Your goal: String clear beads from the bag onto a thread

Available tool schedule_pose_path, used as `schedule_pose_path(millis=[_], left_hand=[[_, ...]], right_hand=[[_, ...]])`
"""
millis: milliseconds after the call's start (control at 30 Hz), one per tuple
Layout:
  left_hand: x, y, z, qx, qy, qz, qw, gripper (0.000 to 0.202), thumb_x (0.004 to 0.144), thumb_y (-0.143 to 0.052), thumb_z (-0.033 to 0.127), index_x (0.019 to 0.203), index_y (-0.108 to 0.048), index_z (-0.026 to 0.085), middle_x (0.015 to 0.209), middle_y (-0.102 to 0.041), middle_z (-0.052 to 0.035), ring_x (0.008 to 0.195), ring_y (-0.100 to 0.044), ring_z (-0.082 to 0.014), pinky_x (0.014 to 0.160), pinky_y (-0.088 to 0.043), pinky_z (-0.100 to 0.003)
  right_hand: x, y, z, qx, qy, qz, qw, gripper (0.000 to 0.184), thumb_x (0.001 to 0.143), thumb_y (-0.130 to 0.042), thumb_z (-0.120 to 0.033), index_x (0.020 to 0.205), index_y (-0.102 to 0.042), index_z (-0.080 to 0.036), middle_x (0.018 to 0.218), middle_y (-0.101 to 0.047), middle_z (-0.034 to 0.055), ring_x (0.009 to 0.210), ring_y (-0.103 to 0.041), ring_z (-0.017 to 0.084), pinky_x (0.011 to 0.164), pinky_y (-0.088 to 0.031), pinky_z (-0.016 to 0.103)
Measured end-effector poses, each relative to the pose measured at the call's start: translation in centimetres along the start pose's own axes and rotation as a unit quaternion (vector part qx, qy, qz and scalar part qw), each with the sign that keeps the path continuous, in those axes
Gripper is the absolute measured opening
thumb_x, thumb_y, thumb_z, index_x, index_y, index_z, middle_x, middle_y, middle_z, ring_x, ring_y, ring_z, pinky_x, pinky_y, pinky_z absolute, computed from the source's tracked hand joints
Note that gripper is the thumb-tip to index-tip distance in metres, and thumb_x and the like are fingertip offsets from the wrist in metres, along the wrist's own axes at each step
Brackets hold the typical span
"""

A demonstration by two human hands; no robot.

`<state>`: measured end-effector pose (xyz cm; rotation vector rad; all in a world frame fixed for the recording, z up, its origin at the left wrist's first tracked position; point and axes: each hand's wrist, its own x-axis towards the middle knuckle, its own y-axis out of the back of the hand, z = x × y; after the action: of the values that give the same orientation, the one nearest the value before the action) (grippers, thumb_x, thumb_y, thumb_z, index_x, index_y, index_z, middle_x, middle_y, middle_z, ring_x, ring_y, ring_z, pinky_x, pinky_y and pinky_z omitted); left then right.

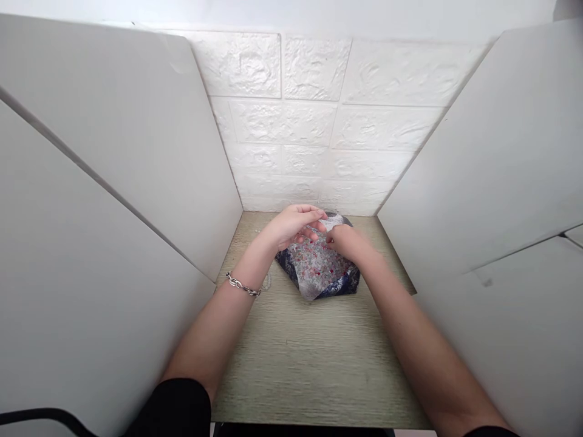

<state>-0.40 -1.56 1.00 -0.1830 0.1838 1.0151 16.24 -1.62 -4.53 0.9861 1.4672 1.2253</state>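
Observation:
Small clear, white and red beads (319, 258) lie heaped on a pale sheet, which rests on a dark blue patterned wrapping (348, 282) on the table. My left hand (298, 224) hovers over the heap's left side, its fingers loosely bent and apart, with nothing visible in them. Close by on the right, my right hand (345, 241) is closed in a pinch at the edge of the beads. Whatever its fingertips hold, if anything, is too small or hidden to make out. A silver chain bracelet (243, 285) circles my left wrist.
The wooden tabletop (314, 358) is hemmed in by a white panel on the left (182, 152), another panel on the right (455, 170), and a white brick-pattern wall (310, 121) behind. A small pale beaded strand (267, 280) lies beside my left wrist.

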Motion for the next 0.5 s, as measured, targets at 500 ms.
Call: schedule_pose_path(millis=[500], left_hand=[[-0.49,-0.05,0.48,-0.024,0.004,-0.003,1.0,0.018,0.079,-0.051,0.033,0.085,-0.054,0.017,0.067,-0.061,0.0007,0.045,-0.055,-0.0038,0.033,-0.027,-0.014]], right_hand=[[-0.3,-0.8,-0.59,0.073,0.03,0.077,0.994,0.017,0.072,-0.048,-0.012,0.056,-0.054,-0.018,0.06,-0.053,0.006,0.056,-0.048,0.015,0.059,-0.034,0.03]])
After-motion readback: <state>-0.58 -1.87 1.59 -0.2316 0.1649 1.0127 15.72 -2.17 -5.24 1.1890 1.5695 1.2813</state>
